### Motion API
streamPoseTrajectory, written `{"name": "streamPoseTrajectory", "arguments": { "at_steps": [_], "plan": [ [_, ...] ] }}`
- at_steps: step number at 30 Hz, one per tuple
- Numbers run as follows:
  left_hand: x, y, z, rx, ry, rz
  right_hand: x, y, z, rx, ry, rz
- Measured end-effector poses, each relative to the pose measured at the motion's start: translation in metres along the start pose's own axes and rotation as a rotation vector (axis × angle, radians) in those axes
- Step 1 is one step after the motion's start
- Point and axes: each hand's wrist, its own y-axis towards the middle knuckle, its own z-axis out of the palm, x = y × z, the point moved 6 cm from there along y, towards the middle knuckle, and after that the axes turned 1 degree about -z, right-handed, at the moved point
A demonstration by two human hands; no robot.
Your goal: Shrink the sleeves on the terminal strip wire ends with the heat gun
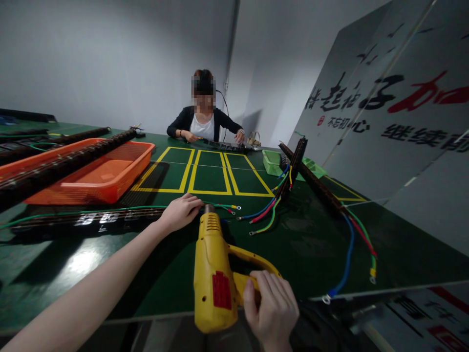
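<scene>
My right hand is wrapped round the handle of a yellow heat gun at the table's front edge. The gun's metal nozzle points away from me, just right of my left hand. My left hand rests with bent fingers at the right end of a long black cable assembly. Green and red wires with ring terminals come out beyond its fingertips. Whether those fingers pinch the wires or the assembly's end is hidden.
An orange basket with a long black assembly across it stands left. More assemblies with coloured wires and a green basket are at right. Across the green table a person sits handling a dark part.
</scene>
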Motion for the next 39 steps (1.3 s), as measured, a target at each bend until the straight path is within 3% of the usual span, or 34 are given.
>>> {"name": "streamPoseTrajectory", "arguments": {
  "at_steps": [11, 24, 34, 39],
  "plan": [
    [0.001, -0.001, 0.002, -0.004, -0.014, 0.022, -0.005, 0.002, -0.003, -0.022, 0.003, -0.009],
    [0.002, -0.001, 0.000, 0.012, -0.024, -0.001, -0.047, 0.005, -0.020, -0.056, -0.191, -0.054],
    [0.001, -0.001, 0.002, 0.009, -0.007, 0.003, -0.043, 0.004, -0.017, -0.031, -0.205, 0.008],
    [0.002, -0.001, 0.003, 0.018, 0.006, -0.007, -0.027, 0.004, -0.009, -0.023, -0.144, 0.024]
  ]
}}
